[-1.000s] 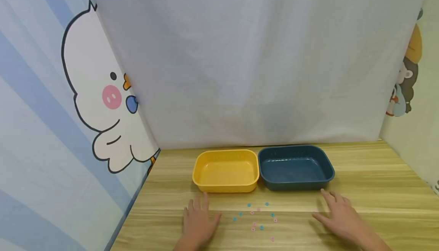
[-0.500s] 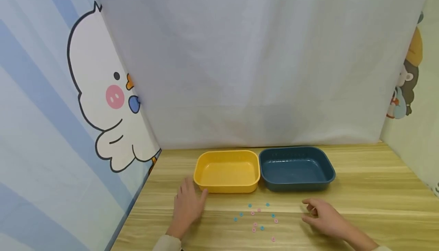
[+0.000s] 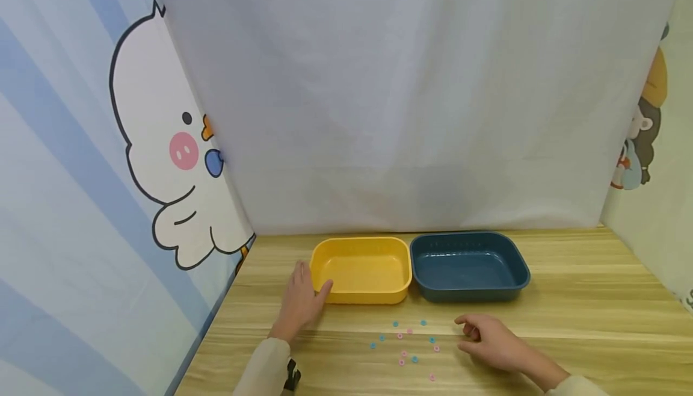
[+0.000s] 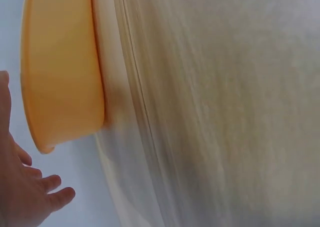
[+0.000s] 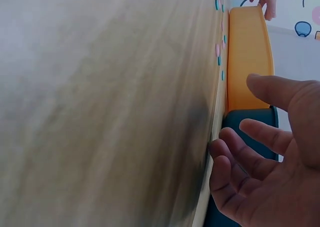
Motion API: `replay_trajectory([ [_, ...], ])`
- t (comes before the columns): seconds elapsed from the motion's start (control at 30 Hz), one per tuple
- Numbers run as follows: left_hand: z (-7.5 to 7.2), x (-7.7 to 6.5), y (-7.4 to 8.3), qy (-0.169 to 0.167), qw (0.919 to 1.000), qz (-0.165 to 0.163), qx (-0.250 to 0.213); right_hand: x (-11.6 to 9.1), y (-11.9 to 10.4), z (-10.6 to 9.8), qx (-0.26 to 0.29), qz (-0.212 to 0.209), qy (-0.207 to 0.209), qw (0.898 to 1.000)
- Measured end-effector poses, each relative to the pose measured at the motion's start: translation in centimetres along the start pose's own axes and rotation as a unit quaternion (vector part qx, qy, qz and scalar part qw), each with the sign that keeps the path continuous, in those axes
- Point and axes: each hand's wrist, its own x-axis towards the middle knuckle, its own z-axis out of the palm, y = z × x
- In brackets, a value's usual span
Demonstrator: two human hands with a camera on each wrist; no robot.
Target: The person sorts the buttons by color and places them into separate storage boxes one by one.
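Observation:
My left hand (image 3: pixel 303 300) is at the left end of the yellow tray (image 3: pixel 368 297), thumb by its front rim and fingers along its left side. In the left wrist view its fingers (image 4: pixel 52 189) are spread and relaxed beside the tray's corner. My right hand (image 3: pixel 492 340) hovers over the table right of the small rings, in front of the dark blue tray (image 3: pixel 468 294), with loosely curled fingers and nothing in them. Several tiny blue rings (image 3: pixel 414 359) and pink rings (image 3: pixel 403 354) lie scattered on the wood between both hands.
The two trays stand side by side near the back edge of the wooden table (image 3: pixel 595 300). A grey-white curtain (image 3: pixel 411 113) hangs behind them. On the left is a cloth wall with a cartoon duck (image 3: pixel 154 143).
My left hand has moved left and forward, up to the yellow tray's left end. My right hand has moved left toward the rings, and its fingers have curled in.

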Motion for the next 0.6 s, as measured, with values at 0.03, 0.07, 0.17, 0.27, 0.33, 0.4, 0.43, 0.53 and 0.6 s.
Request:
replay_trajectory([
  [0.03, 0.1, 0.2, -0.1, -0.004, 1.0, -0.001, -0.008, 0.2, -0.1, 0.1, 0.0, 0.001, -0.004, 1.0],
  [0.07, 0.2, 0.4, -0.2, -0.009, 0.9998, -0.004, -0.015, 0.4, -0.1, 0.1, 0.0, 0.001, -0.008, 1.0],
  [0.17, 0.4, 0.8, -0.4, -0.027, 0.9993, -0.014, -0.023, 1.1, -0.2, 0.4, -0.004, -0.005, -0.018, 1.0],
  [0.27, 0.8, 1.0, -0.6, -0.041, 0.9987, -0.017, -0.026, 1.9, -0.3, 0.6, -0.001, -0.015, -0.027, 1.0],
  [0.33, 1.0, 1.0, -0.7, -0.044, 0.9984, -0.015, -0.034, 2.4, -0.3, 0.7, 0.001, -0.021, -0.031, 0.999],
  [0.4, 1.2, 1.1, -0.8, -0.047, 0.9978, -0.015, -0.045, 2.8, -0.4, 0.9, 0.0, -0.027, -0.036, 0.999],
  [0.43, 1.3, 1.1, -0.8, -0.05, 0.9973, -0.017, -0.05, 2.9, -0.4, 0.9, -0.001, -0.029, -0.039, 0.999],
  [0.53, 1.4, 1.1, -0.9, -0.059, 0.9961, -0.023, -0.061, 3.3, -0.4, 1.1, 0.006, -0.038, -0.053, 0.998],
  [0.6, 1.5, 1.2, -0.8, -0.064, 0.9956, -0.024, -0.064, 3.5, -0.4, 1.1, 0.011, -0.041, -0.066, 0.997],
])
